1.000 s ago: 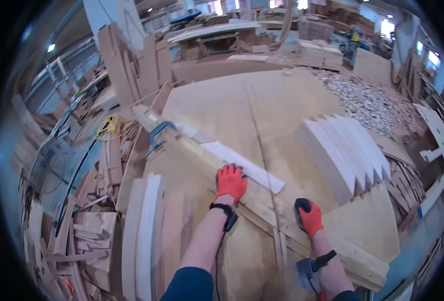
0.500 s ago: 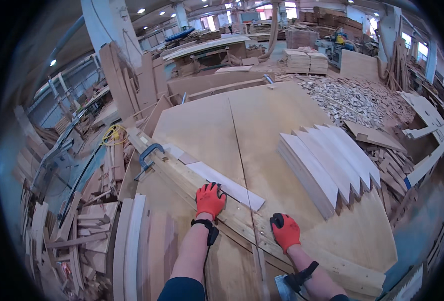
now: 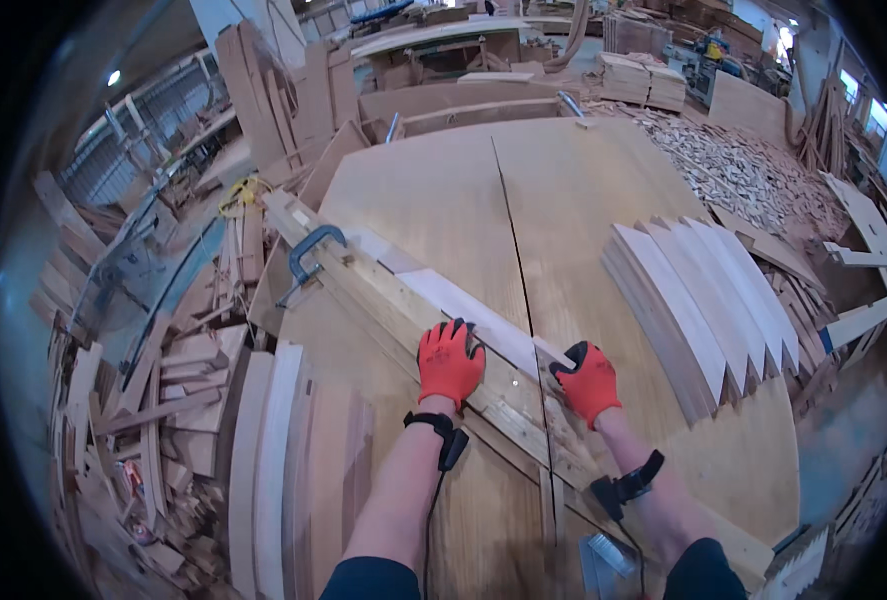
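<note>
My left hand (image 3: 450, 362), in a red and black glove, is closed over the inner edge of a pale wooden strip (image 3: 453, 295), with its palm above a long wooden plank (image 3: 388, 298). My right hand (image 3: 587, 384), gloved alike, is closed at the strip's near right end; its fingertips are partly hidden. The strip lies slantwise along the plank's far side. A blue C-clamp (image 3: 308, 252) is fixed on the plank near its far left end. Both lie on a broad plywood worktop (image 3: 603, 190) crossed by a dark seam.
Curved boards with pointed ends (image 3: 703, 310) are stacked on the right of the worktop. More long boards (image 3: 268, 460) stand at the left edge. A flat metal piece (image 3: 608, 560) lies near my right wrist. Wood offcuts (image 3: 178, 400) pile up on the left, with another heap (image 3: 733, 175) beyond the worktop.
My right hand has gone from beside the plank to the strip's near end and closed there. My left hand stays at the strip. The whole view has tilted downward.
</note>
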The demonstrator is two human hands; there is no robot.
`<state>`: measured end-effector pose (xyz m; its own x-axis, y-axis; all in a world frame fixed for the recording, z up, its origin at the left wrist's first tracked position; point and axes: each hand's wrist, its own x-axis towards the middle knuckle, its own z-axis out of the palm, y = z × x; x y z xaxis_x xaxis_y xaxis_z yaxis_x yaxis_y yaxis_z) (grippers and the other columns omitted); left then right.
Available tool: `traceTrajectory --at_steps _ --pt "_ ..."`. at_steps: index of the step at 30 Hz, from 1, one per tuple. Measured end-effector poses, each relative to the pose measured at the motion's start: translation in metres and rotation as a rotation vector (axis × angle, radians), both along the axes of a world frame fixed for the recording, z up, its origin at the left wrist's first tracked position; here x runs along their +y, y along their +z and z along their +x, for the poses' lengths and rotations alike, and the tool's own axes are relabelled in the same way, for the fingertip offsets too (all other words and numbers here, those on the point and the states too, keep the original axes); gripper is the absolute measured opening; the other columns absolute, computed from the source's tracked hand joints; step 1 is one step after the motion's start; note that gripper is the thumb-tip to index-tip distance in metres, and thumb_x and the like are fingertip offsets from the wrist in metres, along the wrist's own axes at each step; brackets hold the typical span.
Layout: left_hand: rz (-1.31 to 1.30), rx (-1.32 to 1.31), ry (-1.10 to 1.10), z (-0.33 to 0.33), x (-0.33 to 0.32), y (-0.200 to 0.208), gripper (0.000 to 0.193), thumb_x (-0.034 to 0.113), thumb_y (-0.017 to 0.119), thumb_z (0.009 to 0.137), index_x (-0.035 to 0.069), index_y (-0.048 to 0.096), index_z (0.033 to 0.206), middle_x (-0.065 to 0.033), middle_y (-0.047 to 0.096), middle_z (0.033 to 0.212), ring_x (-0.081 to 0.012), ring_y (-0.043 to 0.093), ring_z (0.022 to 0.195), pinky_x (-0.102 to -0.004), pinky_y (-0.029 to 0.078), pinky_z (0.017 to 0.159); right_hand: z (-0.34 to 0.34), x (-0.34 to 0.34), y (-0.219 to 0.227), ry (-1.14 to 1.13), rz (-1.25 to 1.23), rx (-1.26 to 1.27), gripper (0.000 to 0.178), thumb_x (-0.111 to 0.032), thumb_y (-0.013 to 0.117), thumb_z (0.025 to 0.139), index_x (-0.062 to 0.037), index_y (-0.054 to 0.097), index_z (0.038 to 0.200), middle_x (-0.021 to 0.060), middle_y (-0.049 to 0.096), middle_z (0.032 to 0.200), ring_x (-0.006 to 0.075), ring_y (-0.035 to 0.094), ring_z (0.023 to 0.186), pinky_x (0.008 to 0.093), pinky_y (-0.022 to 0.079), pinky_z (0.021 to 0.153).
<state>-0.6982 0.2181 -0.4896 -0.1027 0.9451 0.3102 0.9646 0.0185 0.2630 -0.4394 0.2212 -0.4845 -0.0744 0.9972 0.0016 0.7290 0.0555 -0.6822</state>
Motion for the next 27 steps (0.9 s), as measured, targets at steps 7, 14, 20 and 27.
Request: traceTrajectory --at_steps 7,14,20,27 --pt "0.048 -0.046 -0.003 0.018 -0.024 0.008 0.052 0.035 0.066 0.086 0.005 0.064 0.128 -0.0128 0.061 0.136 -0.0315 0.050 0.131 -0.0469 0.031 0.118 0.083 0.019 0.066 1.104 0.047 0.355 0.029 -0.030 0.067 0.094 -0.0013 0.067 0.097 0.0103 0.069 0.096 0.0219 0.069 0.088 0.0348 0.055 0.069" --pt "0.076 -0.120 0.021 0.018 -0.036 0.005 0.048 0.033 0.070 0.085 0.007 0.065 0.125 -0.0129 0.060 0.134 -0.0287 0.051 0.129 -0.0462 0.030 0.118 -0.004 0.059 0.022 0.174 0.007 0.165 0.056 -0.040 0.071 0.091 -0.0060 0.059 0.134 0.0155 0.069 0.118 0.0297 0.067 0.109 0.0403 0.054 0.092" --pt "0.248 -0.137 -0.018 0.029 -0.029 0.000 0.048 0.034 0.072 0.082 0.006 0.066 0.120 -0.0140 0.066 0.123 -0.0314 0.056 0.121 -0.0462 0.037 0.112 -0.074 0.037 -0.005 0.330 0.247 -0.281 0.061 -0.036 0.073 0.083 -0.0060 0.057 0.134 0.0210 0.063 0.127 0.0377 0.059 0.119 0.0467 0.049 0.101" --pt "0.172 -0.115 0.016 0.022 -0.037 -0.001 0.046 0.033 0.067 0.087 0.005 0.065 0.123 -0.0149 0.065 0.126 -0.0325 0.055 0.124 -0.0487 0.032 0.116 -0.084 0.036 0.025 0.502 0.087 -0.494 0.066 -0.032 0.075 0.085 -0.0012 0.050 0.138 0.0196 0.064 0.125 0.0340 0.060 0.121 0.0455 0.054 0.097"
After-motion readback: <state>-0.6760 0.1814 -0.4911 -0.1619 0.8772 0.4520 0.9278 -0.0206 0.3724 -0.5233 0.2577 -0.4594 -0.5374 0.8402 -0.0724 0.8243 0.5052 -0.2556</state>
